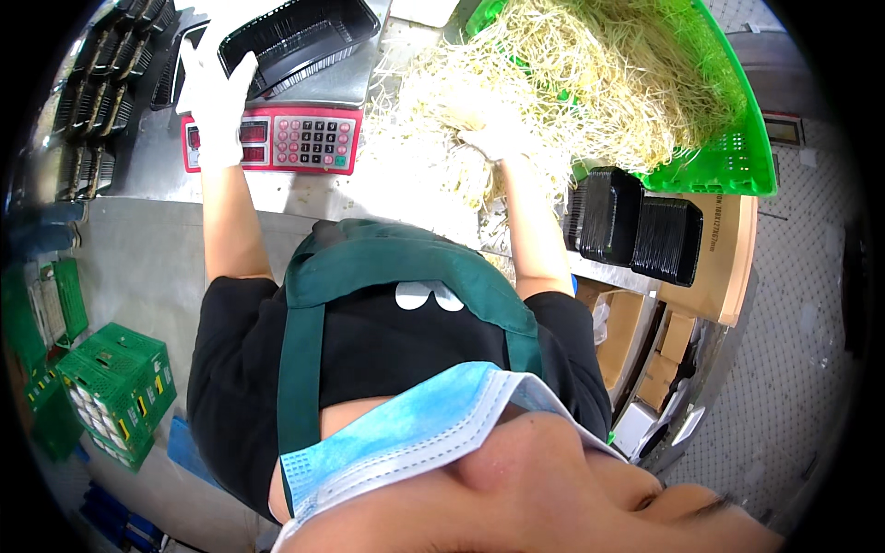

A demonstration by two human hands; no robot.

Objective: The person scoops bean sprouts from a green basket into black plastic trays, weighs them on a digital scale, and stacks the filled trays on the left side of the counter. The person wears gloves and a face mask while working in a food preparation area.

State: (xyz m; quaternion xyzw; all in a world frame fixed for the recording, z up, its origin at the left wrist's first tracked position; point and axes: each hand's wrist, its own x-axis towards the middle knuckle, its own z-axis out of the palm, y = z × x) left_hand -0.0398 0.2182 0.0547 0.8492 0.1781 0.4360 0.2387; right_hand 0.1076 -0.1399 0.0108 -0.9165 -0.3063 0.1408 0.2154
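Observation:
My left hand (pixel 218 90), in a white glove, grips the near left corner of a black plastic tray (pixel 297 41). That tray is tilted above the metal plate of a weighing scale with a red-framed keypad panel (pixel 314 142). My right hand (pixel 491 135), also gloved, is in a heap of pale bean sprouts (pixel 442 97) on the metal table; glare and sprouts hide its fingers, so its grip is unclear. More sprouts (pixel 594 76) spill from a tipped green plastic crate (pixel 753 152). Another black tray (pixel 166 76) lies left of the scale.
Nested black trays (pixel 612 214) stand at the table's right edge beside a cardboard box (pixel 733 263). Rows of black trays (pixel 97 97) fill the far left. Green crates (pixel 124 380) stand on the floor at left. Shelves with cartons (pixel 657 366) are at lower right.

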